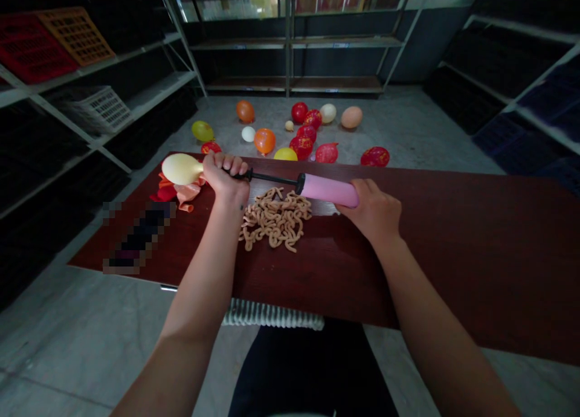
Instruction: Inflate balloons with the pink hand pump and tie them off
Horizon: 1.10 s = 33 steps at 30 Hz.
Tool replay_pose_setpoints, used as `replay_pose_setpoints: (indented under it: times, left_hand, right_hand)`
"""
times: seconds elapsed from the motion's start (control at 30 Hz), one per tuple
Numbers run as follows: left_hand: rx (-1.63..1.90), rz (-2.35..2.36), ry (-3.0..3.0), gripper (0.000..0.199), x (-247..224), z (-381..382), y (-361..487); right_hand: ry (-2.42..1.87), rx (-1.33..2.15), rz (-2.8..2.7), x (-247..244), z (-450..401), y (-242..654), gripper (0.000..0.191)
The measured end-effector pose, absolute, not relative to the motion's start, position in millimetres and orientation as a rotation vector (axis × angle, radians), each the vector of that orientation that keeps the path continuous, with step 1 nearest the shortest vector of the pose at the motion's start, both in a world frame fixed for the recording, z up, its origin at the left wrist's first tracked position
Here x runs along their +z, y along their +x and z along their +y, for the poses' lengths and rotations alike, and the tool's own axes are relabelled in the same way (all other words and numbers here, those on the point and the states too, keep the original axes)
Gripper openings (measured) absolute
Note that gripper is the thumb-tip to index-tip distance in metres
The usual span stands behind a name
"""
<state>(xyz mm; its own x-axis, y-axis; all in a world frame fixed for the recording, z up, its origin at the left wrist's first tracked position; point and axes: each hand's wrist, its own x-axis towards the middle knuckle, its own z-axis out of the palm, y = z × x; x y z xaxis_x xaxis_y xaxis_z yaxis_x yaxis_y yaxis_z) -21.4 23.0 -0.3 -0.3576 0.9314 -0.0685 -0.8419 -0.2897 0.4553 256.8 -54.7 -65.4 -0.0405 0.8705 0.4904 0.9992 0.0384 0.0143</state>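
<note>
My left hand [226,176] is closed tight around the black handle [244,174] of a balloon pump [330,190], the neck of a pale yellow balloon [180,169] gathered at the same fist. My right hand [375,210] wraps the far end of the pink barrel. I hold the pump sideways over the dark red table [462,242], beside a heap of tan, curly strands [277,219]; limp balloons [187,192] lie under the inflated one

left of centre, the left hand [226,174] is gripping the black rod end of a pink pump [328,189] beside a pale yellow balloon [180,169]; right of centre, the right hand [375,206] is clasping the barrel; mid-frame, tan strands [274,219] are lying tangled; upper middle, colourful balloons [265,141] are resting on the floor [403,127]
</note>
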Motion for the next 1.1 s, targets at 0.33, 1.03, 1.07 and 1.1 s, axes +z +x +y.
replay_pose_setpoints:
  times: [0.33,1.03,1.07,1.1]
  left_hand:
    - [1.805,0.553,0.302,0.048,7,3,14]
    - [1.771,0.595,0.265,0.050,-7,10,24]
    - [1.774,0.603,0.259,0.049,-7,11,23]
    - [1.777,0.610,0.249,0.049,-7,12,21]
  right_hand:
    - [-1.911,-0.316,-2.091,-64,-63,238,0.044]
    - [-1.830,-0.379,-2.071,-64,-54,227,0.054]
    - [-1.825,-0.410,-2.068,-64,-54,228,0.054]
    - [-1.824,-0.445,-2.065,-64,-53,230,0.053]
